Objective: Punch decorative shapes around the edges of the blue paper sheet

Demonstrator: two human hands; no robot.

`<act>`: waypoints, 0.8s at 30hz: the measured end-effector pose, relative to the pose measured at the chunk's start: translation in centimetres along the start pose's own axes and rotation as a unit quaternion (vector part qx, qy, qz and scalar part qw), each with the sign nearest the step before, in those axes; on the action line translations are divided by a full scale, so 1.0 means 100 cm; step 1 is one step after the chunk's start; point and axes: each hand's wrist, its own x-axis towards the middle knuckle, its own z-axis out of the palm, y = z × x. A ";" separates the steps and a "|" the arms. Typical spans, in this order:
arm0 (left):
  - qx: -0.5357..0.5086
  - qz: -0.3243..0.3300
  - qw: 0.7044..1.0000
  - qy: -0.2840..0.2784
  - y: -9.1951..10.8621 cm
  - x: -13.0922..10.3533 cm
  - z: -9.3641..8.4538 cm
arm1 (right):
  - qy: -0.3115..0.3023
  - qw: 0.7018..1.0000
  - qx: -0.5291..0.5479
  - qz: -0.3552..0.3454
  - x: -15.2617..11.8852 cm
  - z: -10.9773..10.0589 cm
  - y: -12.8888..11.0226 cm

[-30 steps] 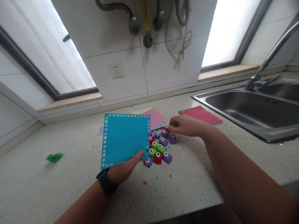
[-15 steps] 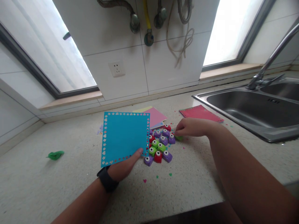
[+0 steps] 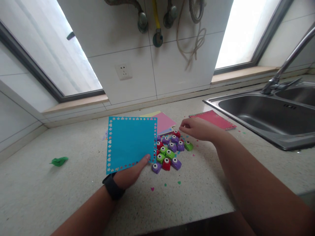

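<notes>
In my left hand [image 3: 137, 168] is a square blue paper sheet [image 3: 131, 142], its borders punched with hearts, stars and flowers. The thumb presses on the lower right corner while the other fingers are hidden behind the sheet. Right of the sheet sits a cluster of small craft punches: a green punch [image 3: 188, 146], a purple punch [image 3: 176, 163], a red punch [image 3: 166, 164] and several more. Over the far end of the cluster, just above a red punch [image 3: 176, 133], my right hand [image 3: 195, 127] has loosely bent fingers, slightly apart, with nothing visible in them.
Behind the punches lie pink paper [image 3: 165, 122] and other sheets. A red paper stack [image 3: 213, 119] rests near the steel sink [image 3: 246, 111] on the right. Bits of punched paper [image 3: 179, 182] dot the counter [image 3: 81, 193]. At left is a crumpled green item [image 3: 59, 161].
My right hand has moved up and slightly left, away from the green punch, which now shows fully at the cluster's right edge. The blue sheet stays in my left hand.
</notes>
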 end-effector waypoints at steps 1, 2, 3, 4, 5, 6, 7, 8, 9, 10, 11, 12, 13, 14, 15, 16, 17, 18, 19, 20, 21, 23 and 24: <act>-0.001 -0.001 1.000 0.005 -0.003 0.001 0.002 | 0.034 0.999 -0.003 -0.007 0.001 0.003 -0.003; -0.006 -0.001 1.000 0.008 -0.005 0.002 0.003 | 0.061 0.998 -0.001 -0.015 0.003 0.006 -0.007; -0.013 -0.001 1.000 0.010 -0.008 0.003 0.005 | 0.085 0.996 0.008 -0.026 0.004 0.010 -0.011; -0.020 -0.001 1.000 0.010 -0.010 0.004 0.006 | 0.102 0.994 0.020 -0.038 0.005 0.013 -0.015; -0.027 -0.001 1.000 0.006 -0.012 0.004 0.007 | 0.114 0.992 0.030 -0.054 0.005 0.017 -0.020; -0.031 -0.002 1.000 0.000 -0.013 0.005 0.007 | 0.121 0.989 0.035 -0.072 0.006 0.020 -0.024; -0.035 -0.002 0.999 -0.007 -0.013 0.005 0.007 | 0.127 0.987 0.036 -0.087 0.006 0.022 -0.029; -0.037 -0.001 0.999 -0.015 -0.012 0.005 0.006 | 0.131 0.986 0.036 -0.100 0.006 0.025 -0.032; -0.039 0.000 0.999 -0.020 -0.011 0.005 0.005 | 0.134 0.984 0.035 -0.110 0.006 0.027 -0.036; -0.040 0.003 0.999 -0.023 -0.010 0.004 0.004 | 0.135 0.983 0.034 -0.118 0.006 0.029 -0.038; -0.040 0.007 0.999 -0.023 -0.009 0.004 0.004 | 0.135 0.982 0.033 -0.126 0.006 0.030 -0.040; -0.037 0.009 0.999 -0.022 -0.008 0.003 0.003 | 0.132 0.982 0.032 -0.134 0.005 0.031 -0.042; -0.033 0.010 0.999 -0.019 -0.007 0.003 0.003 | 0.128 0.981 0.030 -0.140 0.005 0.032 -0.043; -0.031 0.011 0.999 -0.015 -0.006 0.002 0.002 | 0.123 0.981 0.029 -0.145 0.005 0.032 -0.043; -0.031 0.013 0.999 -0.012 -0.006 0.002 0.002 | 0.120 0.982 0.028 -0.146 0.005 0.033 -0.043; -0.033 0.015 0.999 -0.009 -0.006 0.002 0.003 | 0.117 0.982 0.027 -0.146 0.005 0.033 -0.043; -0.035 0.018 0.999 -0.005 -0.007 0.002 0.003 | 0.117 0.982 0.028 -0.145 0.005 0.033 -0.043; -0.038 0.022 0.999 -0.002 -0.007 0.002 0.003 | 0.117 0.982 0.028 -0.144 0.005 0.033 -0.043; -0.039 0.025 0.999 -0.001 -0.008 0.003 0.003 | 0.118 0.982 0.029 -0.144 0.005 0.033 -0.043; -0.041 0.027 0.999 -0.001 -0.009 0.003 0.004 | 0.120 0.982 0.028 -0.146 0.004 0.033 -0.043; -0.046 0.027 0.999 -0.001 -0.009 0.003 0.004 | 0.123 0.981 0.027 -0.148 0.004 0.033 -0.043; -0.063 0.022 0.998 -0.001 -0.011 0.004 0.006 | 0.129 0.979 0.024 -0.155 0.003 0.031 -0.043; -0.070 0.018 0.997 0.000 -0.011 0.004 0.007 | 0.131 0.979 0.022 -0.157 0.003 0.031 -0.043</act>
